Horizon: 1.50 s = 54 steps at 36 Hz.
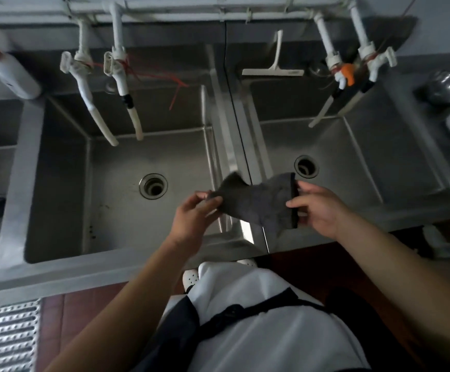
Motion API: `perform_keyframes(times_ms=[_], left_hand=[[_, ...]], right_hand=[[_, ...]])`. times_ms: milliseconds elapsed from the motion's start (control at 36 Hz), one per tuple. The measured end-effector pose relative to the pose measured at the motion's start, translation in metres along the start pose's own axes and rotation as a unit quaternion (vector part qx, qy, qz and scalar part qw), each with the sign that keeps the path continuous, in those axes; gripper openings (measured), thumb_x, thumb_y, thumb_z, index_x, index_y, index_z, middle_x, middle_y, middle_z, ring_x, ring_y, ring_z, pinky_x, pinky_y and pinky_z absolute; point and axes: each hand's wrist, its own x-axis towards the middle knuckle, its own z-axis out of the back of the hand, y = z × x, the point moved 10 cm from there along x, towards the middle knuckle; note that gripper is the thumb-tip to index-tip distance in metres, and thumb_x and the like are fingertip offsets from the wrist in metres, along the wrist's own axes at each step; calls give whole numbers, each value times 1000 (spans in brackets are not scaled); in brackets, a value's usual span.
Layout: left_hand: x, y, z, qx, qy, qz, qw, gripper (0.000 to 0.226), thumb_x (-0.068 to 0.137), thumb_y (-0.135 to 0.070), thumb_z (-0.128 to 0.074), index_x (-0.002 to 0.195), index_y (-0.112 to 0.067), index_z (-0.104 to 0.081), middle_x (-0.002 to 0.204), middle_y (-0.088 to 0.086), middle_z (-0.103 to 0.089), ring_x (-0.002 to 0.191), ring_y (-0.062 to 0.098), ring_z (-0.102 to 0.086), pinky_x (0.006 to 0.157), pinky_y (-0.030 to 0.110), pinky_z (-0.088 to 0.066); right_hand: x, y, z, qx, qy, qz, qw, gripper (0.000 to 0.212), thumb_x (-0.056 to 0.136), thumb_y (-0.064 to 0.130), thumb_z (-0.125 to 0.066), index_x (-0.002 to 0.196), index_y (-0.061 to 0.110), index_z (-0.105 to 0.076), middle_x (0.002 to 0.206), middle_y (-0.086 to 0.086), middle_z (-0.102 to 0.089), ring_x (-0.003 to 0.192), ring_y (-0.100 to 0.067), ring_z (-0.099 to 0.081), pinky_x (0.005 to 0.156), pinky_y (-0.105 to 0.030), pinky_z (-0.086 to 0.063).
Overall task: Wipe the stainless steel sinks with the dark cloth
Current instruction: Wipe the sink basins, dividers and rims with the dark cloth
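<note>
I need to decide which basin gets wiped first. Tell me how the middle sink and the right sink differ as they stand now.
The middle sink has two white taps hanging over it and red string trailing behind them; the right sink has taps with an orange fitting and a white squeegee on its back ledge. The dark cloth, held between the left hand and right hand, hangs over the divider between them. Both are stainless, with open round drains.

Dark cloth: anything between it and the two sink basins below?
Nothing visible. The dark cloth, held by the left hand and right hand, hangs over the divider between the left basin and right basin. Both look empty; the tap hoses hang further back.
</note>
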Motion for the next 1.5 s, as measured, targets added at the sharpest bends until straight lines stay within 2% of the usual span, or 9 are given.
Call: perform_keyframes(times_ms=[444, 556, 667, 750, 917, 1194, 1306, 1361, 1500], left_hand=[[-35, 122, 23, 211, -166, 134, 954, 30, 74, 9, -76, 83, -13, -58, 89, 14, -64, 76, 28, -64, 71, 39, -55], [-39, 111, 11, 225, -150, 72, 960, 45, 84, 13, -63, 78, -29, -74, 114, 18, -60, 89, 33, -67, 78, 42, -57], [-39, 98, -4, 230, -135, 22, 964, 33, 88, 16, -57, 90, -12, -75, 111, 5, -67, 93, 21, -69, 85, 32, -58], [-38, 98, -11, 220, -114, 43, 968, 32, 85, 20, -54, 106, 2, -69, 97, 13, -73, 83, 19, -73, 79, 25, -58], [-38, 91, -7, 359, -105, 28, 927, 45, 77, 20, -67, 99, -19, -72, 100, 7, -74, 91, 18, -71, 83, 27, -58], [-4, 59, 3, 326, -148, 28, 933, 15, 87, -6, -71, 101, -11, -74, 85, 10, -71, 61, 15, -50, 56, 24, -42], [19, 58, -11, 338, -163, 53, 925, 13, 91, -11, -68, 103, -16, -70, 96, 9, -70, 67, 13, -58, 59, 22, -49], [24, 54, -17, 416, -187, 34, 889, 25, 94, -16, -65, 118, -18, -64, 113, 7, -67, 85, 15, -63, 71, 26, -53], [18, 58, -91, 690, -26, -145, 709, 39, 94, -14, -58, 133, -20, -58, 141, 7, -53, 128, 27, -46, 105, 47, -45]], right_hand=[[32, -99, 81, -168, -89, 24, 981, 38, 75, -8, -69, 96, 23, -65, 110, -11, -62, 98, -25, -59, 79, -29, -48], [20, -67, 65, -236, -22, 181, 955, 31, 82, -9, -64, 96, 17, -76, 114, 3, -61, 103, 0, -57, 86, -5, -38], [25, -68, 57, -205, 91, 152, 963, 48, 82, -18, -50, 100, 18, -76, 84, 15, -73, 75, -9, -68, 71, -26, -53], [33, -73, 54, -237, 157, 154, 946, 67, 74, -23, -51, 109, 30, -71, 117, 6, -68, 111, -13, -64, 100, -30, -50], [30, -83, 49, -364, 218, 218, 879, 65, 73, -16, -58, 124, 23, -66, 128, 4, -50, 123, 0, -49, 107, -23, -41], [46, -80, 64, -344, 210, 177, 898, 63, 71, -2, -78, 124, 28, -61, 126, 3, -56, 114, -10, -58, 100, -25, -46], [66, -70, 75, -297, 63, 152, 941, 34, 82, 21, -78, 113, 15, -65, 93, 0, -68, 68, -3, -62, 63, -18, -49], [75, -72, 83, -303, -9, 120, 945, 32, 90, 29, -68, 115, 10, -62, 88, -5, -69, 58, -9, -62, 57, -22, -46], [64, -46, 80, -435, -75, 240, 865, 54, 90, 21, -66, 140, 18, -47, 133, -10, -51, 121, -30, -49, 98, -40, -45]])
